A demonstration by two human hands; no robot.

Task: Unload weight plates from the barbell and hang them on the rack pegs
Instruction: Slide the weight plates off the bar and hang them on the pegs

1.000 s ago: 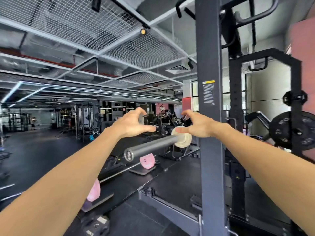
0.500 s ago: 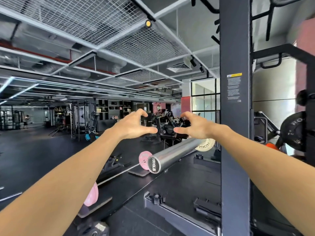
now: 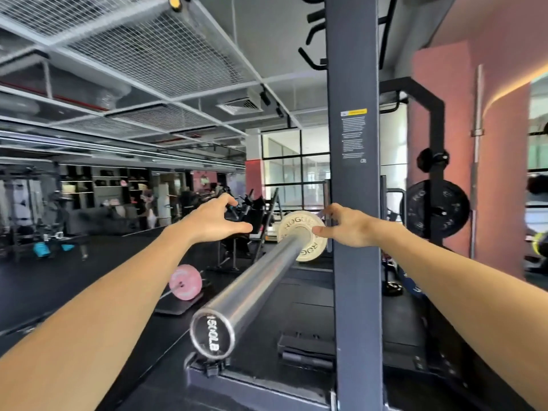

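One dark rack upright [image 3: 354, 232] fills the middle-right of the view, floor to ceiling, with a white warning label on its face. Behind it, further right, a second rack post [image 3: 433, 179] carries a black plate [image 3: 438, 209] hung on a peg. Steel barbell sleeve [image 3: 255, 286] runs from the lower centre away toward the upright, its round end cap nearest the camera and printed with lettering. One cream plate [image 3: 302, 235] sits on the sleeve at its far end, just beside the upright, partly hidden by it on the right edge. Pink plate [image 3: 185, 281] sits low on the floor to the left, well apart from the sleeve. Left hand [image 3: 212, 219] is stretched out left of the cream plate, fingers curved and spread, thumb apart, holding nothing, not touching the plate. Right hand [image 3: 347, 225] is at the plate's right edge, fingers curved and spread, thumb tip over the plate face near the hub; contact cannot be told.
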